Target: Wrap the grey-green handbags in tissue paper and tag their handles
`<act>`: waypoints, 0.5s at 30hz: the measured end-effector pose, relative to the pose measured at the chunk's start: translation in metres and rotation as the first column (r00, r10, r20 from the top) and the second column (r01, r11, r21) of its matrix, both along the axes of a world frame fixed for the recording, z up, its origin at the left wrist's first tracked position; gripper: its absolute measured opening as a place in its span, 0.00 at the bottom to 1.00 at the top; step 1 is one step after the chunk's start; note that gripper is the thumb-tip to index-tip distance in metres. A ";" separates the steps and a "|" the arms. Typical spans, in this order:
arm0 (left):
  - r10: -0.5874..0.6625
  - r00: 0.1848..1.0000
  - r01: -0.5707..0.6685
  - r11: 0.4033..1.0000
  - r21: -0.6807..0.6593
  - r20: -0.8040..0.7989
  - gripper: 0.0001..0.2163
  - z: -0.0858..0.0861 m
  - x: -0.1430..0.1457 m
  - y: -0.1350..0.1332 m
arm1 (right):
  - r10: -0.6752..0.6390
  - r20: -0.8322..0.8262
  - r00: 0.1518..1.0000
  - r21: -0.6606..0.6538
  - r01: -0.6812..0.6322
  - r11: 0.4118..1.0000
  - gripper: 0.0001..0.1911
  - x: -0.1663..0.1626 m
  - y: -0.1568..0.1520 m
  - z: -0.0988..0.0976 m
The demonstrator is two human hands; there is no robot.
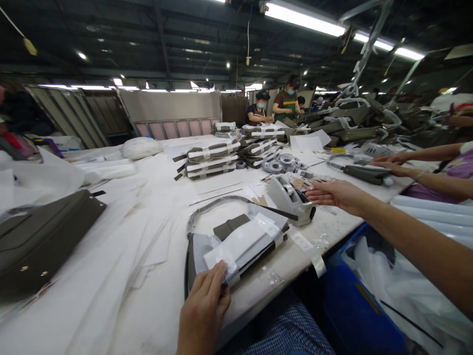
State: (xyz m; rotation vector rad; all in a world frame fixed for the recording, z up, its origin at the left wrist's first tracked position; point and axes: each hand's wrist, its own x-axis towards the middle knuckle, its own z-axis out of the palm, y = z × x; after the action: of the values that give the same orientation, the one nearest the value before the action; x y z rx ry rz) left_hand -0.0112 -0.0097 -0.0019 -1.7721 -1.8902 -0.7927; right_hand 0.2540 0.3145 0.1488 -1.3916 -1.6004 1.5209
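Observation:
A dark grey bag part wrapped in white paper (244,244) lies on the white table (121,276) in front of me, with a grey strap (214,203) curving around it. My left hand (205,308) presses on its near corner, fingers curled onto the paper. My right hand (332,193) reaches out flat, fingers stretched, right beside a grey tape dispenser (290,198); it holds nothing.
A grey handbag (40,236) sits at the left. Stacks of wrapped bag parts (212,160) and tape rolls (283,162) lie further back. Another person's hands (388,162) rest on a strap at the right. Two people stand at the far end. A blue bin (354,305) stands below the table edge.

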 end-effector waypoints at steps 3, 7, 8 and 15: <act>0.003 1.000 -0.003 1.000 -0.001 -0.001 0.18 0.002 0.000 0.000 | -0.044 -0.002 0.999 0.037 0.044 0.998 0.13 0.021 -0.034 -0.014; 0.001 1.000 -0.001 1.000 0.006 0.004 0.17 0.005 0.000 0.001 | -0.091 -0.006 0.996 0.056 0.091 0.994 0.14 0.037 -0.059 -0.062; 0.002 1.000 -0.002 1.000 0.005 0.006 0.17 0.006 0.000 0.001 | -0.102 -0.005 0.995 0.081 0.102 0.991 0.14 0.039 -0.060 -0.075; 0.013 1.000 -0.013 1.000 -0.010 0.013 0.17 0.005 0.000 0.000 | -0.123 0.207 0.971 0.327 0.050 0.944 0.16 0.056 -0.038 -0.126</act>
State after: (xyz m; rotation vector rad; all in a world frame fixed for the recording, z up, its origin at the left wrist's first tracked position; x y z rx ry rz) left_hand -0.0109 -0.0099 0.0033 -1.7634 -1.9156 -0.7938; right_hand 0.3099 0.2760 0.0229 -1.4634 -1.7994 1.0227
